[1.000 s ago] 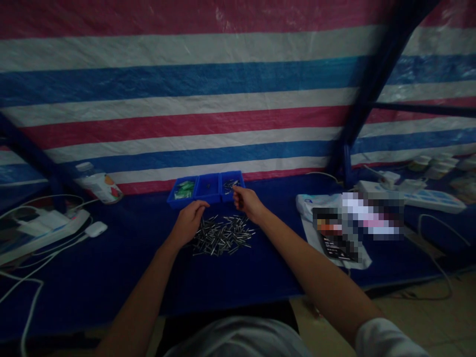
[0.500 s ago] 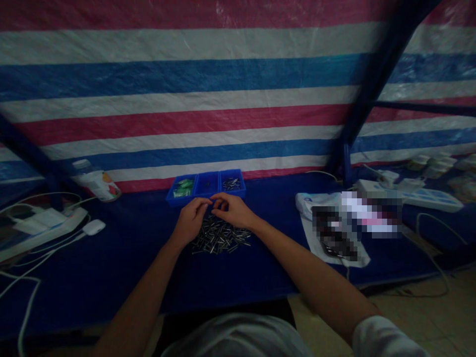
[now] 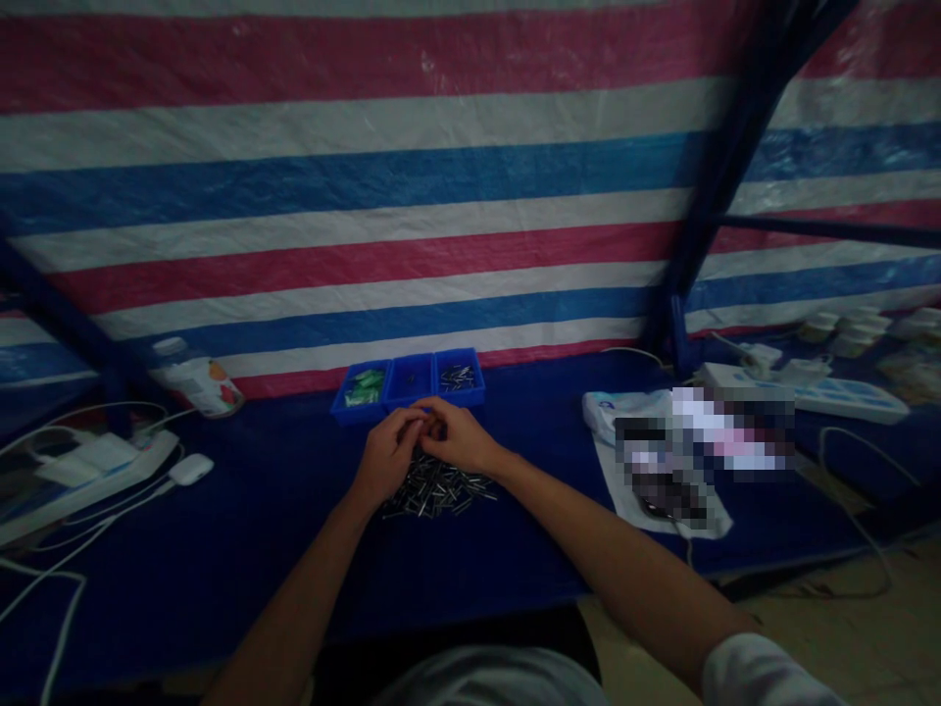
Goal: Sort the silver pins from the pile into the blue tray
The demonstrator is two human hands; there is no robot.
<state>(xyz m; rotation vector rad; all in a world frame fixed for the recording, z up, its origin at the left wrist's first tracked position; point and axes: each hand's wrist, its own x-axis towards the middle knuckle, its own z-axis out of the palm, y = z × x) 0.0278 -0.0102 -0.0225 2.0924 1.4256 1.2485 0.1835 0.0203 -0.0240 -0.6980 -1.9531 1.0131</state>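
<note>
the pile of metal pins (image 3: 441, 490) lies on the dark blue bench (image 3: 294, 549), about in the middle and a little far from the near edge. the pins are thin and short and lie in all directions. the left hand (image 3: 388, 453) rests at the left side of the pile and partly over it. the right hand (image 3: 463, 438) is at the far right side of it. the two hands come together above the far edge of the pile, and their fingertips touch or nearly touch. the fingers of both hands are curled in. the spot is dark and small, so i cannot tell whether either grip is closed on a pin or has nothing in it.

just beyond the hands stands a blue tray (image 3: 409, 396) with three compartments. the left compartment has green pieces (image 3: 365, 384), the right one has some more pins (image 3: 457, 374), and the middle one looks almost bare.

to the far left a bottle (image 3: 195, 378) leans against the striped tarp (image 3: 368, 196). nearer on the left are a white power strip (image 3: 88, 469) with cables and a small white device (image 3: 191, 469). to the right of the pile lies a white bag (image 3: 610, 417), part of it blurred. beyond it there is another power strip (image 3: 838, 394), and small white jars (image 3: 845, 328) stand in the far right corner. a dark blue post (image 3: 735, 167) rises behind the bench on the right.
</note>
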